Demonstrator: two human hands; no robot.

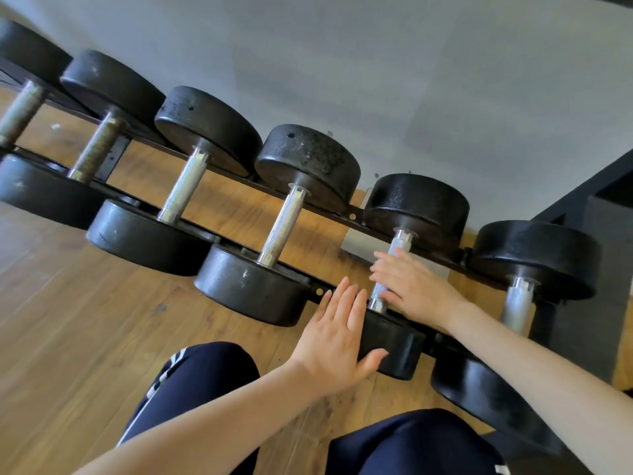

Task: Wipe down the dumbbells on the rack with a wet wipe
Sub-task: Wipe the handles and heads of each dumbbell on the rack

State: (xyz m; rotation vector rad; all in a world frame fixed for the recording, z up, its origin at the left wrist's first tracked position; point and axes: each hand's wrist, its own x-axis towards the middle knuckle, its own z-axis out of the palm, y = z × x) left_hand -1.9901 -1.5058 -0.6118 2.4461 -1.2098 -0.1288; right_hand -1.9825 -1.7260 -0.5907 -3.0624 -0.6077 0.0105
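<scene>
**Both hands on the fifth dumbbell from the left**

Your left hand (337, 341) lies flat, fingers straight and together, pressed against the near black head of the dumbbell (394, 341) you are working on; the thumb hooks under the head's edge. Your right hand (412, 289) rests on that dumbbell's handle (399, 243), fingers straight and slightly spread, palm over the knurled steel. The hand is motion-blurred, so whether a wet wipe sits beneath it you cannot tell from this view; none shows clearly.

The dumbbell sits on the rack (239, 178), a low black frame of two thin metal rails running diagonally from upper left to lower right. Its far head (416, 207) is a thick round disc with a pebbled, matte black finish.

The neighbours share that shape: round black heads, scuffed and flecked with pale chips, joined by cylindrical knurled handles. The two handles at far left (99, 145) look rusty and yellowed; the middle ones (284, 224) are bright steel with some speckling. One more dumbbell (534, 258) lies just to the right.

Below the rack is a wood-plank floor (68, 320) with warm brown grain. Behind is a plain grey wall (376, 80). Your knees in dark navy trousers (202, 375), one with white side stripes, fill the lower frame.
</scene>
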